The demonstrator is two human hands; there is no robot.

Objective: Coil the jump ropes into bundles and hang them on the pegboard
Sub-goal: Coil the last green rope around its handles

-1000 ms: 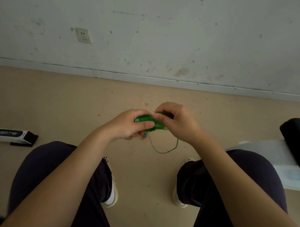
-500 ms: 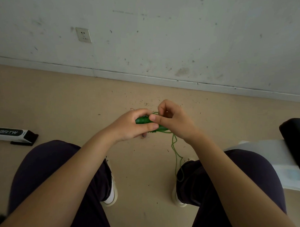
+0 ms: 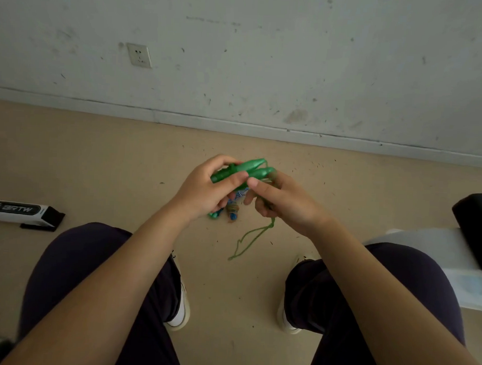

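Scuffed white wall (image 3: pixel 266 60) and beige floor (image 3: pixel 98 163), person seated, knees apart. Step in hand looks like wrapping cord around the paired handles: best to keep both handles pinched together and wind snug, even turns so the bundle won't slip. Left hand (image 3: pixel 204 190) curls tight round the two green jump rope handles (image 3: pixel 245 169). Right hand (image 3: pixel 283 197) half-closed, pinching the green cord (image 3: pixel 250 241), whose loose loop dangles between the knees. Pegboard not visible.

Green handles (image 3: pixel 248 170) now tilted, tips exposed
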